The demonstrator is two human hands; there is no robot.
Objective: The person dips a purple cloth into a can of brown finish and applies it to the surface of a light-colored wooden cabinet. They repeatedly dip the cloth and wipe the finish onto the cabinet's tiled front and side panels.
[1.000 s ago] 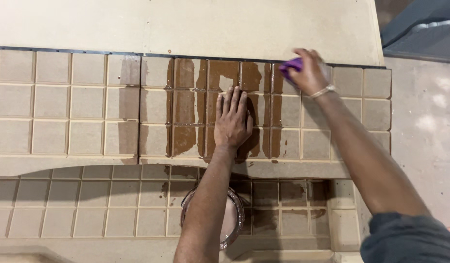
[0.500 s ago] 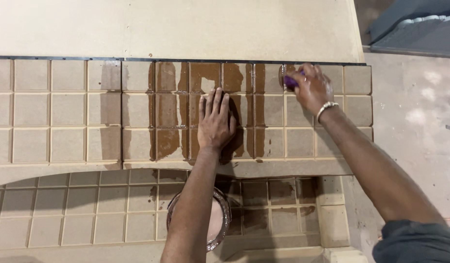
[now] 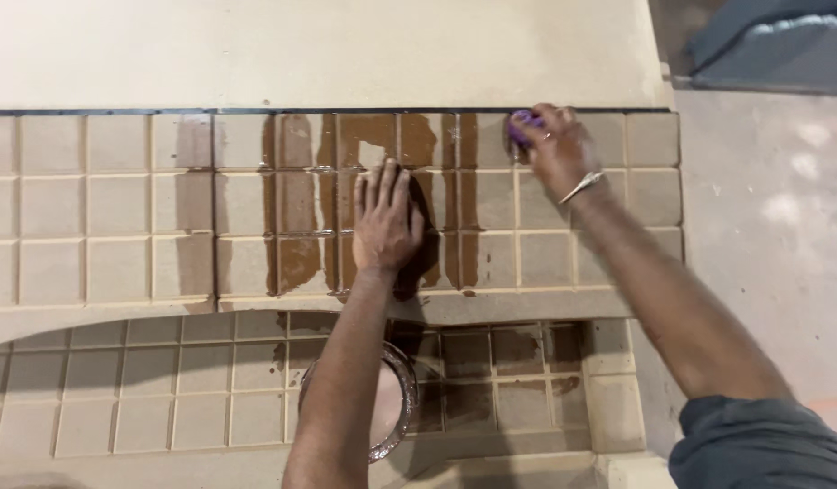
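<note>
A tan panel (image 3: 119,208) carved into a grid of raised squares lies in front of me, its middle squares wet with brown stain (image 3: 301,199). My left hand (image 3: 385,217) rests flat, fingers together, on the stained squares. My right hand (image 3: 554,149), a thin bracelet at the wrist, presses a purple sponge (image 3: 521,125) onto the top row of squares to the right of the stain. A round tin (image 3: 396,403) of pale liquid sits below, partly hidden by my left forearm.
A second gridded panel (image 3: 147,398) with an arched top edge lies nearer me, stained around the tin. A plain board (image 3: 328,54) lies beyond the panels. Grey floor (image 3: 762,226) is at the right, a grey-blue object (image 3: 771,45) top right.
My right hand has slid the purple sponge left along the top row. My left hand stays flat on the same stained squares; the view has shifted.
</note>
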